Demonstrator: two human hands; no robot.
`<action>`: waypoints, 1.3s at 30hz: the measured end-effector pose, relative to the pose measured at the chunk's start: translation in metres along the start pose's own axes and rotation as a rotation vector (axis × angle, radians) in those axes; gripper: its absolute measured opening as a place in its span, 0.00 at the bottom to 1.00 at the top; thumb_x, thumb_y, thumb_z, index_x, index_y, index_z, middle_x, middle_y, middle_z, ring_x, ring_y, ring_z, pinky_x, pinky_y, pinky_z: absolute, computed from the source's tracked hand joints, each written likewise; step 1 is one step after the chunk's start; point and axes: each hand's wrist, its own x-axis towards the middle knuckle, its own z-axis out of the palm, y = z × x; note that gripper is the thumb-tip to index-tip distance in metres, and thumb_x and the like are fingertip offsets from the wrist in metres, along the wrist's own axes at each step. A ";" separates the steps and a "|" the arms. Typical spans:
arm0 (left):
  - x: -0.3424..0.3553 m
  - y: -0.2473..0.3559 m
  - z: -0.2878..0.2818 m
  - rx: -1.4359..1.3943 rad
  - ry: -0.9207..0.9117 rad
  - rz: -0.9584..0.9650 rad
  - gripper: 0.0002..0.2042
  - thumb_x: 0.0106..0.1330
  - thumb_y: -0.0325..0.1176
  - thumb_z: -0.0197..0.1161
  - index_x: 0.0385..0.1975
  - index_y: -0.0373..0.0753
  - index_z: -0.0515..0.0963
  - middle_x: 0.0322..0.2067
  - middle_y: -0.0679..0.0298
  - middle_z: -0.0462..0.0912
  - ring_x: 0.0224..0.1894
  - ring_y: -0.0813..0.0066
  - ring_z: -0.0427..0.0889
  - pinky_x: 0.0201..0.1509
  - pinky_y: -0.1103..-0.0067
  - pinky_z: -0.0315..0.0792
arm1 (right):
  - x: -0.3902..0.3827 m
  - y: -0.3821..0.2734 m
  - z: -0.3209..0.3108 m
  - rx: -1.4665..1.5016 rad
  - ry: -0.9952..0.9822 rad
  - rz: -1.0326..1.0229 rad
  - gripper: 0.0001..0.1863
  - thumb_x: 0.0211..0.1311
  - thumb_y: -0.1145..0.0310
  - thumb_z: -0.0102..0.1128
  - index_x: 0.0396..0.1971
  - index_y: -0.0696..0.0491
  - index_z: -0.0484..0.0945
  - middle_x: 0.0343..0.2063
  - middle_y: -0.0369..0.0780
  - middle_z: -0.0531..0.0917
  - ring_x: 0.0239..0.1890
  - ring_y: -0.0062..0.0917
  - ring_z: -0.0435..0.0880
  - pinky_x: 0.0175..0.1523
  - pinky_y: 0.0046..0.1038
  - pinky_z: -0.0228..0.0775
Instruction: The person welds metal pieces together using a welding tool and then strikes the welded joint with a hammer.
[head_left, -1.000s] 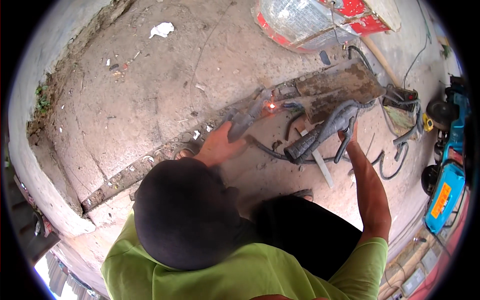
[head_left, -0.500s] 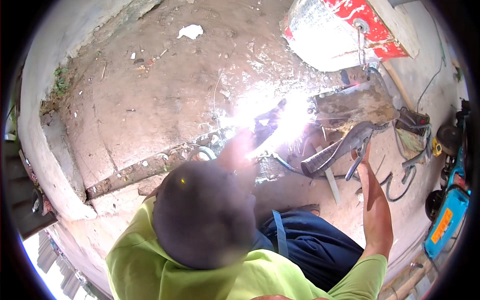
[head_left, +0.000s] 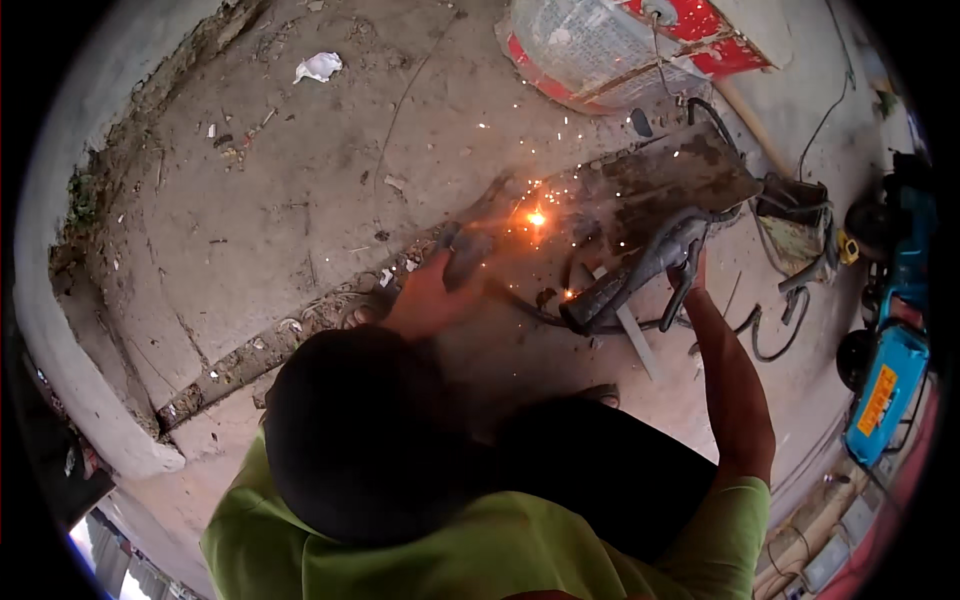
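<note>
Neither of my hands shows; a thin sliver at the lower edge is too little to make out. Right in front, a person in a green shirt [head_left: 500, 550] crouches, the dark rounded head [head_left: 365, 430] hiding most of the left forearm. That person's left hand [head_left: 425, 295] is blurred beside a dark thing [head_left: 466, 257], near an orange glowing spot [head_left: 537, 217] with sparks flying. What this hand holds is unclear. The person's right hand [head_left: 692, 275] grips the handle of a dark, wedge-shaped thing [head_left: 640, 272], perhaps a welding shield seen edge-on.
A stained plate [head_left: 690, 175] lies beyond the dark wedge. A red and white bucket [head_left: 590, 60] stands at the far side. A pale flat bar [head_left: 637, 345] and black cable [head_left: 775, 350] lie on the floor. At right is a blue machine [head_left: 885, 400]; a low wall [head_left: 60, 330] curves along the left.
The glaring white arc has gone out, leaving an orange glow and scattered sparks, and the scene is darker. My view has turned, so most things sit farther left.
</note>
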 end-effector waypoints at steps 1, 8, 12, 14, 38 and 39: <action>0.003 0.001 0.004 0.000 -0.010 0.009 0.35 0.63 0.50 0.74 0.61 0.29 0.71 0.54 0.42 0.83 0.57 0.51 0.84 0.61 0.64 0.75 | -0.003 -0.008 -0.004 0.463 -0.031 0.118 0.15 0.67 0.68 0.66 0.51 0.50 0.75 0.46 0.35 0.83 0.48 0.26 0.83 0.55 0.33 0.79; 0.007 0.008 0.012 0.067 -0.034 -0.009 0.34 0.63 0.49 0.74 0.59 0.29 0.72 0.51 0.40 0.83 0.56 0.48 0.84 0.58 0.63 0.76 | -0.006 -0.001 -0.025 0.418 -0.132 -0.006 0.12 0.78 0.60 0.52 0.51 0.49 0.76 0.46 0.35 0.83 0.49 0.25 0.83 0.56 0.31 0.79; 0.003 0.002 0.011 0.100 0.028 -0.020 0.32 0.63 0.49 0.74 0.57 0.29 0.72 0.49 0.40 0.83 0.54 0.46 0.84 0.56 0.63 0.76 | -0.007 -0.013 -0.005 0.988 -0.198 0.134 0.11 0.79 0.62 0.52 0.53 0.50 0.76 0.47 0.36 0.83 0.50 0.25 0.82 0.58 0.30 0.79; 0.006 -0.002 0.013 0.072 0.011 -0.003 0.32 0.63 0.49 0.74 0.56 0.30 0.72 0.49 0.40 0.83 0.53 0.46 0.84 0.56 0.63 0.76 | -0.008 -0.014 -0.009 0.792 -0.202 0.047 0.12 0.79 0.62 0.51 0.54 0.51 0.75 0.48 0.36 0.83 0.51 0.25 0.82 0.59 0.31 0.78; 0.013 -0.010 0.013 0.053 -0.048 0.030 0.30 0.63 0.47 0.73 0.56 0.31 0.72 0.46 0.39 0.83 0.51 0.43 0.85 0.54 0.62 0.77 | -0.005 -0.005 -0.010 0.944 -0.043 0.228 0.20 0.81 0.51 0.47 0.58 0.49 0.75 0.52 0.38 0.83 0.56 0.30 0.82 0.64 0.36 0.77; 0.015 -0.013 0.015 0.066 -0.059 0.032 0.30 0.63 0.47 0.73 0.56 0.31 0.73 0.46 0.40 0.83 0.51 0.42 0.85 0.54 0.62 0.77 | -0.006 -0.004 -0.010 0.922 0.002 0.247 0.20 0.81 0.51 0.47 0.58 0.49 0.75 0.52 0.38 0.83 0.57 0.31 0.82 0.64 0.37 0.77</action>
